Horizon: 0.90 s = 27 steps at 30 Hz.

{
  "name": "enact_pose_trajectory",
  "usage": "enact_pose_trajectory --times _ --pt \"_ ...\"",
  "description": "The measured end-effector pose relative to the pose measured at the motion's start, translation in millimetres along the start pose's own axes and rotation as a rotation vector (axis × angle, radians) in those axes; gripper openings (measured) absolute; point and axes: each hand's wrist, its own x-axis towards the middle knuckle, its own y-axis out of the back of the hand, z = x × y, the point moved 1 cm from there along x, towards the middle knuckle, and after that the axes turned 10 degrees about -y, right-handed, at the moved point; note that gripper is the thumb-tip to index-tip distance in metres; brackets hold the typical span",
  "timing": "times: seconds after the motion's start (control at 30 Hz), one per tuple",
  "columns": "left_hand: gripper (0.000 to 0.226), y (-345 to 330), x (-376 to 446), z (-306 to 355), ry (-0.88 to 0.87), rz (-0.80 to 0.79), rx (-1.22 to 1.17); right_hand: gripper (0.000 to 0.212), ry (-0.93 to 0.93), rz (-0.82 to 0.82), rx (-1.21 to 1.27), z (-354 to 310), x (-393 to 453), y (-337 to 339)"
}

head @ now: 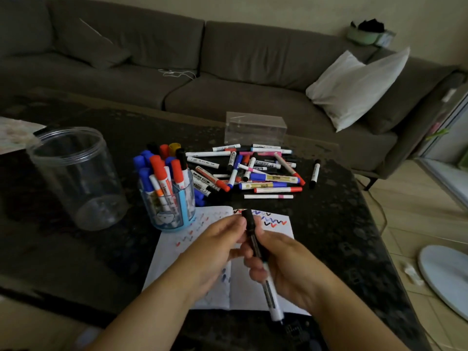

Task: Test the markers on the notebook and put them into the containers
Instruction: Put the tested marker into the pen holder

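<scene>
A dark speckled table (76,262) fronts a grey sofa; at lower centre the right hand (286,264) grips a white black-capped marker (255,252) over the open white notebook (253,287); the left hand (217,244) pinches its cap; a sharp tug might fling ink or knock the crowded blue pen cup (169,209).

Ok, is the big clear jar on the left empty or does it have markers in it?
Empty: the big clear jar stands upright and lidless, with nothing visible through its wall.

Home living room: long grey sofa (228,79) with white pillow (354,89) behind a low dark surface (76,262), tiled floor (405,224), fan base (445,277) at right.
</scene>
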Motion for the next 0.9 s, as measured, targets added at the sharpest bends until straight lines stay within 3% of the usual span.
enact_pose_trajectory --times 0.1,0.2,0.3,0.47,0.57,0.63,0.77,0.9 --pt "0.03 5.9 -5.1 -1.1 0.042 -0.08 -0.334 0.031 -0.082 -0.13 0.184 11.7 -0.2 -5.3" --pt "0.029 9.3 -3.7 0.4 0.043 -0.139 -0.505 0.033 -0.135 -0.283 0.338 13.8 4.3 -6.4" --pt "0.026 11.2 1.5 -0.1 -0.007 -0.079 -0.492 0.032 -0.08 -0.205 0.248 11.3 8.4 -11.4" --pt "0.022 12.2 6.6 -3.4 -0.01 0.084 -0.336 0.032 0.094 0.156 -0.257 12.6 18.2 -16.5" --pt "0.019 15.6 12.8 -6.8 -0.004 0.224 -0.287 0.023 0.273 0.47 -0.939 19.2 23.2 -6.2" --pt "0.015 25.1 17.4 -5.7 -0.041 0.344 -0.21 0.02 0.323 0.611 -1.174 27.4 21.8 4.1" --pt "0.01 31.2 16.8 -6.6 -0.124 0.322 0.016 0.027 0.274 0.653 -0.96 27.7 13.2 20.2" --pt "0.011 26.0 16.2 -12.1 -0.169 0.294 0.27 0.022 0.13 0.559 -0.681 10.6 8.4 22.7"
